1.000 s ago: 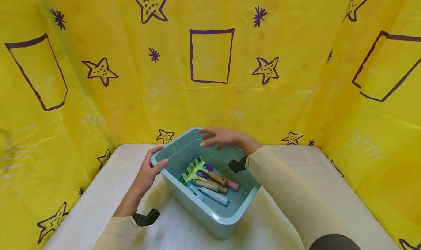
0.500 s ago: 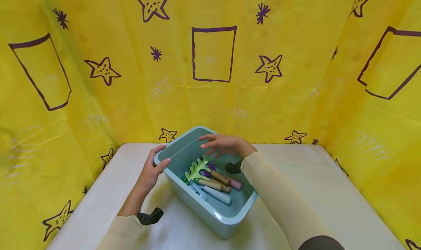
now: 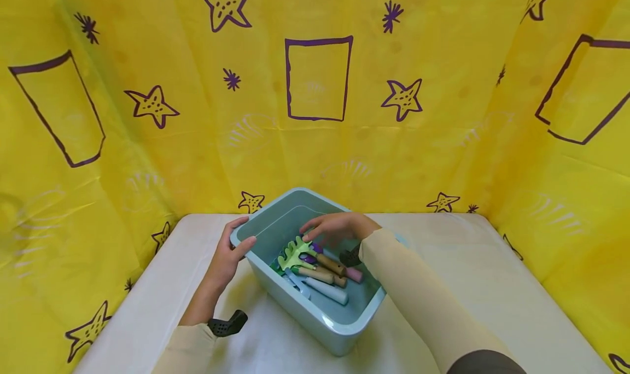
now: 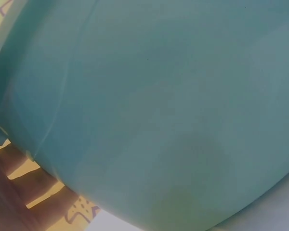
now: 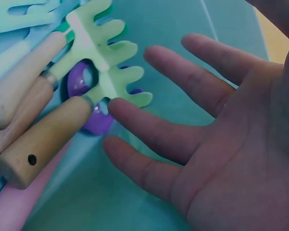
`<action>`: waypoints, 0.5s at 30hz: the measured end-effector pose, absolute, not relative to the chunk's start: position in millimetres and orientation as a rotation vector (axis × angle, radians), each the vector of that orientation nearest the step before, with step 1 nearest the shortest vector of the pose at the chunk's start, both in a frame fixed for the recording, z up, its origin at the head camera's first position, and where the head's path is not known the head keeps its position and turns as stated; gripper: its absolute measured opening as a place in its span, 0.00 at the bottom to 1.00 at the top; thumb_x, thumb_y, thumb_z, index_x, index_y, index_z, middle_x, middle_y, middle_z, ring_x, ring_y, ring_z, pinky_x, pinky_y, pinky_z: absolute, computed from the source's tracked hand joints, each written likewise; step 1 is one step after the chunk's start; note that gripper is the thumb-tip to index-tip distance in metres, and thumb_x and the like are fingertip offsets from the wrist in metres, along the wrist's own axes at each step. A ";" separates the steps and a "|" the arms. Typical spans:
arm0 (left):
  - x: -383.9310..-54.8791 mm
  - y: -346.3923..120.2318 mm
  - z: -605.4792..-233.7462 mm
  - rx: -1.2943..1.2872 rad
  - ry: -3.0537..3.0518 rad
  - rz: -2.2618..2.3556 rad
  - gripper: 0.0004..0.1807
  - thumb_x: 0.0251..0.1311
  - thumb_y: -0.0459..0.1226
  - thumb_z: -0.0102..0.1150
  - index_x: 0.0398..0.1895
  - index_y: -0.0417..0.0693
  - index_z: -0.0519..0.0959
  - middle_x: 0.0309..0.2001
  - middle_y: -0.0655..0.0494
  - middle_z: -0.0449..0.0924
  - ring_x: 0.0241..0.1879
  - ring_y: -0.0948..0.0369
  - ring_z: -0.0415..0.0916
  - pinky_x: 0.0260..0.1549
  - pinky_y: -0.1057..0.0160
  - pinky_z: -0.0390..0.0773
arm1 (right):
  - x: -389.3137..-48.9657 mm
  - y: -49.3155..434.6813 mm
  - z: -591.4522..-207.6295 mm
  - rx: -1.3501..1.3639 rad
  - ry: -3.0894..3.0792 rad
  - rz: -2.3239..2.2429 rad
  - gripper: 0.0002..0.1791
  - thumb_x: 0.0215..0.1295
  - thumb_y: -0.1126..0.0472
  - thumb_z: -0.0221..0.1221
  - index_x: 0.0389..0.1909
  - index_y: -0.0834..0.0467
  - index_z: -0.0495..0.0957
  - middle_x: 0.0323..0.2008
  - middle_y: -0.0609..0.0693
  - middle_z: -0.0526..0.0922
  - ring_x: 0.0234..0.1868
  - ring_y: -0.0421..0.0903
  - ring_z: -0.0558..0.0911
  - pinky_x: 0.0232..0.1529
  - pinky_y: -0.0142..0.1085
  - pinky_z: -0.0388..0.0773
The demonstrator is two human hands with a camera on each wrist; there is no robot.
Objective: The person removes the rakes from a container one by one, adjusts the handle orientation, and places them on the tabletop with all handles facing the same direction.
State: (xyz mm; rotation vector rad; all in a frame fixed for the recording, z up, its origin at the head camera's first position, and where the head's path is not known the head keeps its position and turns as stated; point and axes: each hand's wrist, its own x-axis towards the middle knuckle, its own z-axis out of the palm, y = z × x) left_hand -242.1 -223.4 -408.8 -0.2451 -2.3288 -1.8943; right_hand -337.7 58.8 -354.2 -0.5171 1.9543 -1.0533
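Both our hands are apart: left hand [image 3: 225, 258] grips a light-blue rectangular plastic bin [image 3: 300, 311]; right hand [image 3: 338, 226], fingers spread, hovers near a pale-green, toothed, wooden-handled rake [image 3: 294, 254].

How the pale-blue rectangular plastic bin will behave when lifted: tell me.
The bin looks stiff, its walls unbent where the left hand grips. It may feel slippery, as its rim shines. Loose, round-handled tools inside will probably shift.

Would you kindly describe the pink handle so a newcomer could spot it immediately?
On the white surface stands a pale blue bin. In the head view, the pink handle is the rightmost one inside. Only it is pink; the wooden handles beside it are brown.
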 end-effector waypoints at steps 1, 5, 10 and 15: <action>-241.8 -223.5 -408.5 -0.249 -2.327 -1.893 0.34 0.67 0.44 0.57 0.73 0.58 0.55 0.70 0.47 0.58 0.65 0.43 0.62 0.57 0.39 0.67 | -337.5 58.3 -355.5 -0.514 1.953 -1.038 0.31 0.67 0.50 0.59 0.68 0.53 0.66 0.67 0.55 0.67 0.62 0.64 0.71 0.63 0.62 0.60; -241.5 -222.8 -407.2 -0.272 -2.324 -1.891 0.35 0.66 0.46 0.57 0.73 0.58 0.54 0.70 0.49 0.58 0.65 0.44 0.62 0.57 0.40 0.67 | -337.5 57.5 -360.7 -0.496 1.957 -0.975 0.34 0.66 0.50 0.59 0.70 0.55 0.64 0.68 0.55 0.65 0.63 0.64 0.69 0.64 0.61 0.60; -241.9 -222.8 -407.3 -0.279 -2.322 -1.897 0.34 0.67 0.44 0.57 0.73 0.58 0.54 0.70 0.48 0.57 0.65 0.44 0.62 0.57 0.39 0.67 | -336.8 54.9 -366.0 -0.506 1.985 -0.849 0.36 0.65 0.47 0.59 0.72 0.52 0.62 0.70 0.53 0.63 0.67 0.63 0.64 0.66 0.60 0.55; -241.5 -223.9 -408.6 -0.246 -2.337 -1.895 0.33 0.67 0.42 0.56 0.73 0.57 0.54 0.70 0.46 0.57 0.64 0.43 0.61 0.57 0.38 0.66 | -333.2 49.6 -367.9 -0.477 1.976 -0.768 0.36 0.65 0.46 0.58 0.72 0.52 0.63 0.70 0.54 0.62 0.68 0.64 0.61 0.68 0.60 0.50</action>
